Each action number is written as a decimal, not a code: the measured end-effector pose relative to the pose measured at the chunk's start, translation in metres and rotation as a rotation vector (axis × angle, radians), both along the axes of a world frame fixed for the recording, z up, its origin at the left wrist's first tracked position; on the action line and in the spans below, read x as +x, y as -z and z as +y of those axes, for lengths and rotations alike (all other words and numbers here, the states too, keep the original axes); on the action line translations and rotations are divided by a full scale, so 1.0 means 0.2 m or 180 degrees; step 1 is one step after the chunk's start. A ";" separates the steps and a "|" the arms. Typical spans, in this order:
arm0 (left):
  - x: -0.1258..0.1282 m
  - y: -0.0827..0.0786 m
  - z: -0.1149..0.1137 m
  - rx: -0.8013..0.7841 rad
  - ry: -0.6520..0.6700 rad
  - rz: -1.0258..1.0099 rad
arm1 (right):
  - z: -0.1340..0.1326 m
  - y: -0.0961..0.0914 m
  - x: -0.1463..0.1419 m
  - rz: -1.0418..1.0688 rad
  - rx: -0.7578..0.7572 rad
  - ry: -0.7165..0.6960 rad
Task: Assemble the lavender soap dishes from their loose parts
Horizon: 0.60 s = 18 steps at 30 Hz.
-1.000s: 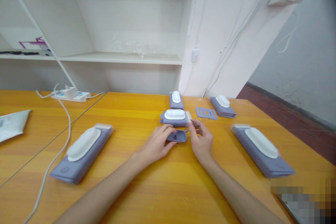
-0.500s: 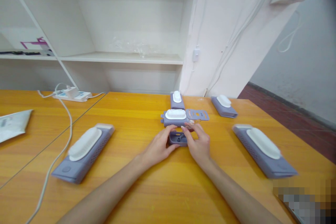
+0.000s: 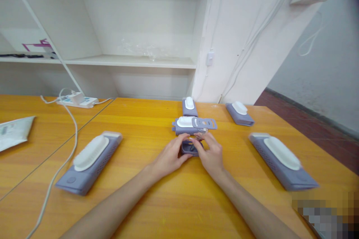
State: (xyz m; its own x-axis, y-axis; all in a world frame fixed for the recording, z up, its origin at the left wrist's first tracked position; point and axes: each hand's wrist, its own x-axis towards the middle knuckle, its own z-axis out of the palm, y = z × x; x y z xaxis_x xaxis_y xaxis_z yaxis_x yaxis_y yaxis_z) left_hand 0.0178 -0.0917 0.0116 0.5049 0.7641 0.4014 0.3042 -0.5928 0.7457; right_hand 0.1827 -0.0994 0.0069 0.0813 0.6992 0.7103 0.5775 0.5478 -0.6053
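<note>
My left hand (image 3: 169, 155) and my right hand (image 3: 211, 153) meet at the middle of the orange table, both closed around a small purple housing (image 3: 189, 147) that rests on the wood. The right fingers also pinch a flat purple plate (image 3: 206, 123) with orange holes, held up over the housing. Just behind lies a purple unit with a white brush top (image 3: 184, 124).
Two long purple devices with white pads lie at the left (image 3: 88, 161) and right (image 3: 282, 160). Two smaller ones sit at the back, one centre (image 3: 189, 106) and one right (image 3: 239, 112). A power strip (image 3: 75, 101) with a white cable and a white sheet (image 3: 12, 132) are at the left.
My right hand picked the flat purple plate off the table at the back right and carried it left to above the housing. The left hand stayed on the housing.
</note>
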 end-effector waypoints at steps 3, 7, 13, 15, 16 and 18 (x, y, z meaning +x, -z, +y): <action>0.00 0.00 0.00 -0.0007 -0.0007 -0.0002 | 0.00 0.00 0.00 0.0001 -0.0005 0.0023; 0.00 -0.01 0.00 -0.0035 0.0006 0.0002 | 0.00 0.01 0.01 -0.0009 0.0023 0.0041; 0.00 -0.01 0.00 -0.0057 0.0026 -0.0005 | 0.00 0.01 0.00 -0.0020 -0.0012 0.0012; 0.00 0.00 0.00 -0.0043 0.0009 0.0009 | 0.00 0.01 0.00 -0.0050 -0.0069 0.0017; 0.00 0.00 0.00 -0.0037 -0.0001 0.0025 | 0.00 0.01 0.00 -0.0080 -0.0086 0.0025; 0.00 0.01 0.00 -0.0028 -0.0023 0.0059 | 0.00 0.01 -0.01 -0.0166 -0.0111 0.0047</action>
State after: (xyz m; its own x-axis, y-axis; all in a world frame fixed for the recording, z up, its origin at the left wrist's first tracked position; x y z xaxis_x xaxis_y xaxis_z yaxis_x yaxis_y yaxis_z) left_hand 0.0170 -0.0909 0.0105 0.5066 0.7713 0.3852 0.3222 -0.5838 0.7452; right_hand 0.1809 -0.0995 0.0057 0.0552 0.7225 0.6891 0.6165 0.5182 -0.5927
